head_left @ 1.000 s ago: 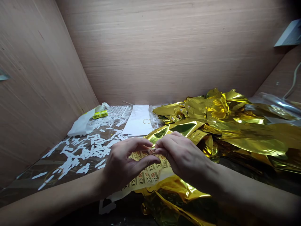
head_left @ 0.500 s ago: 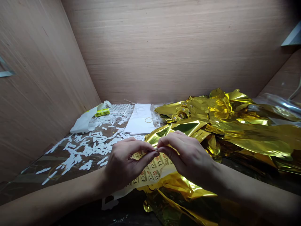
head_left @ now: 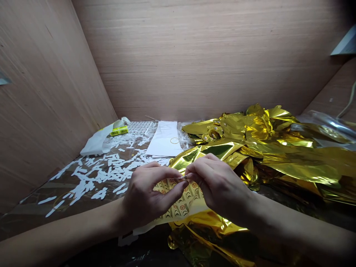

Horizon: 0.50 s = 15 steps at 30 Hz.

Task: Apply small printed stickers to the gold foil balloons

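Observation:
My left hand [head_left: 154, 191] and my right hand [head_left: 215, 181] meet at their fingertips in the middle of the view. Both are pinched at a tiny item between them, too small to make out. Beneath them lies a sticker sheet [head_left: 175, 207] with CE marks and red round symbols, partly covered by my hands. Gold foil [head_left: 211, 222] is spread below the fingers and under my right forearm. Another gold foil piece [head_left: 201, 152] lies just behind the hands.
White paper strips [head_left: 114, 172] are scattered at the left. Behind them are a yellow packet [head_left: 119, 130] and a white bag [head_left: 97, 142]. White paper [head_left: 165, 139] bears a rubber band [head_left: 174, 140]. A gold foil pile [head_left: 258, 126] fills the right. Wooden panels [head_left: 189, 59] rise behind.
The view has shifted slightly. My left thumb has moved a little apart from its index finger; the hands otherwise keep nearly the same pose over the sheet.

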Each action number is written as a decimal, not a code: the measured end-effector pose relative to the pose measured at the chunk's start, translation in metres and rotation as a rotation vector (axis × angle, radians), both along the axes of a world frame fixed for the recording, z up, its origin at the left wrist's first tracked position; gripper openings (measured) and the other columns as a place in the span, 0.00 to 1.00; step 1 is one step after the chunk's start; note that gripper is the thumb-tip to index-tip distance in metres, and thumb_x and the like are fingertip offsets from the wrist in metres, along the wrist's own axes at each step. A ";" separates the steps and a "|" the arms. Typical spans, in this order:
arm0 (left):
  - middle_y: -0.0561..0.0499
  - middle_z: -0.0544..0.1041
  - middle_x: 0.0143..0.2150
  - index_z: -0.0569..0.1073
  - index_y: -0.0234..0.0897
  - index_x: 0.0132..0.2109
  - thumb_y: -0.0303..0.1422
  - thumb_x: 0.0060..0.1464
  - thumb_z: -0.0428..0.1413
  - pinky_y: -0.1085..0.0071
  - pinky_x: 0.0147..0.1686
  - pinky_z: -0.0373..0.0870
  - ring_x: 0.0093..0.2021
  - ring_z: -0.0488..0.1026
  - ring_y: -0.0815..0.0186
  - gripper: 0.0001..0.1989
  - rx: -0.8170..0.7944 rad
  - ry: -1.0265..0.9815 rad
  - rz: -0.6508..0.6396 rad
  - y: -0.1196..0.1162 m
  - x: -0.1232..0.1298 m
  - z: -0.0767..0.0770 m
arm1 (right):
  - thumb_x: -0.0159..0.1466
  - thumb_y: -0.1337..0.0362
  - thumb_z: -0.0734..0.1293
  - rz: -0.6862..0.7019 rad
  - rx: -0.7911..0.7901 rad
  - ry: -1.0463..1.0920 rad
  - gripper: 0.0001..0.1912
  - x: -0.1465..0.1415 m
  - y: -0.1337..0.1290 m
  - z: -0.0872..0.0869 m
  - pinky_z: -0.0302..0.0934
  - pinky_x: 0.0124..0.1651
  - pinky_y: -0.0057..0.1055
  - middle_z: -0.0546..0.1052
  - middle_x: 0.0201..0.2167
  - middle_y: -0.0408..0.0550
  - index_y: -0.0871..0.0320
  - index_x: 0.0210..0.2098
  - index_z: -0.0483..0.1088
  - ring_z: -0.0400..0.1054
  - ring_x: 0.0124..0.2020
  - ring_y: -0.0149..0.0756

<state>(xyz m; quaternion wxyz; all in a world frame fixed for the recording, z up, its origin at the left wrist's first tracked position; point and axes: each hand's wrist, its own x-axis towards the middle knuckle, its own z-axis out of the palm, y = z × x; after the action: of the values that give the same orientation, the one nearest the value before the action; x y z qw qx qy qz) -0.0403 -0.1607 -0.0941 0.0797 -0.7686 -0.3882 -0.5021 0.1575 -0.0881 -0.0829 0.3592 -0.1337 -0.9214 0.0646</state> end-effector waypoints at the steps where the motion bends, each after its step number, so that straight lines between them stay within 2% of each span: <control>1: 0.50 0.83 0.31 0.80 0.33 0.39 0.24 0.52 0.66 0.71 0.28 0.73 0.26 0.76 0.68 0.06 -0.001 0.001 0.001 0.000 0.000 0.000 | 0.69 0.75 0.60 -0.006 -0.006 -0.012 0.09 0.000 0.000 -0.001 0.54 0.39 0.35 0.76 0.29 0.47 0.61 0.35 0.69 0.61 0.29 0.33; 7: 0.50 0.81 0.29 0.79 0.33 0.37 0.24 0.54 0.62 0.72 0.28 0.72 0.26 0.75 0.69 0.03 -0.048 0.000 0.016 -0.002 0.002 0.003 | 0.71 0.72 0.57 -0.046 -0.005 -0.103 0.12 -0.001 0.002 -0.001 0.53 0.39 0.35 0.75 0.28 0.47 0.61 0.33 0.68 0.60 0.27 0.33; 10: 0.50 0.80 0.27 0.80 0.32 0.36 0.26 0.58 0.57 0.72 0.26 0.70 0.24 0.73 0.69 0.06 -0.103 0.001 0.041 -0.002 0.002 0.005 | 0.72 0.69 0.55 -0.069 -0.041 -0.176 0.14 0.000 0.002 0.006 0.54 0.40 0.37 0.74 0.26 0.46 0.60 0.33 0.68 0.59 0.27 0.33; 15: 0.51 0.79 0.25 0.80 0.32 0.35 0.27 0.60 0.55 0.72 0.26 0.69 0.24 0.73 0.69 0.09 -0.175 -0.011 0.052 -0.002 0.000 0.005 | 0.74 0.65 0.57 -0.022 -0.067 -0.225 0.13 0.004 0.000 0.021 0.56 0.45 0.39 0.78 0.36 0.49 0.61 0.41 0.72 0.69 0.35 0.37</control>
<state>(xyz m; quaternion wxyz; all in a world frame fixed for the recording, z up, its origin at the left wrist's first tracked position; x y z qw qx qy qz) -0.0399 -0.1626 -0.0893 0.0230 -0.7595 -0.4511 -0.4681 0.1613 -0.0881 -0.0624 0.2495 -0.1624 -0.9516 0.0761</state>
